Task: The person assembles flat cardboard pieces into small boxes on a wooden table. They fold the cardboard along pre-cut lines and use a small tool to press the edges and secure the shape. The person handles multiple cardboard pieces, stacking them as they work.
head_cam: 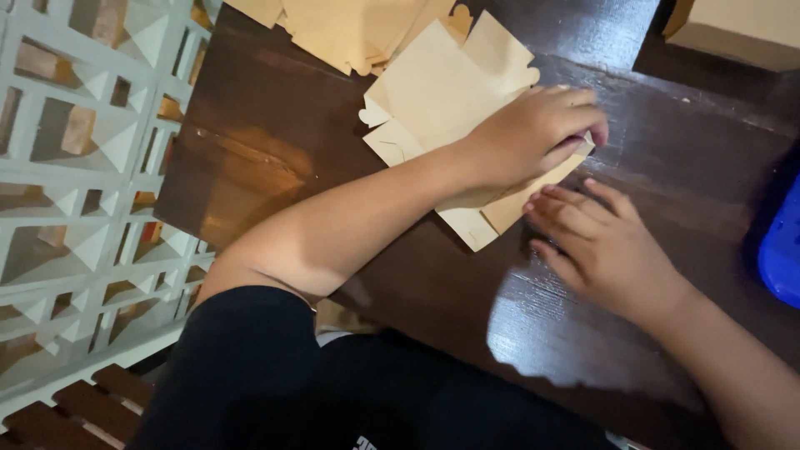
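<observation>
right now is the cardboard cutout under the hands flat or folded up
Mostly flat: the cardboard cutout lies spread on the table, the left hand pressing one edge flap over.

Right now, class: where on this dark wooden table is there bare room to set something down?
Bare patches: the table left of the flat cardboard sheet, and near the edge below the right hand. Crowded: the far edge, with the cardboard stack, and where both hands work.

Matt tan card blank (442,92), smooth and creased, lies on the dark wooden surface (275,142), which is glossy with glare; the blue tub (783,250) looks like shiny plastic.
</observation>
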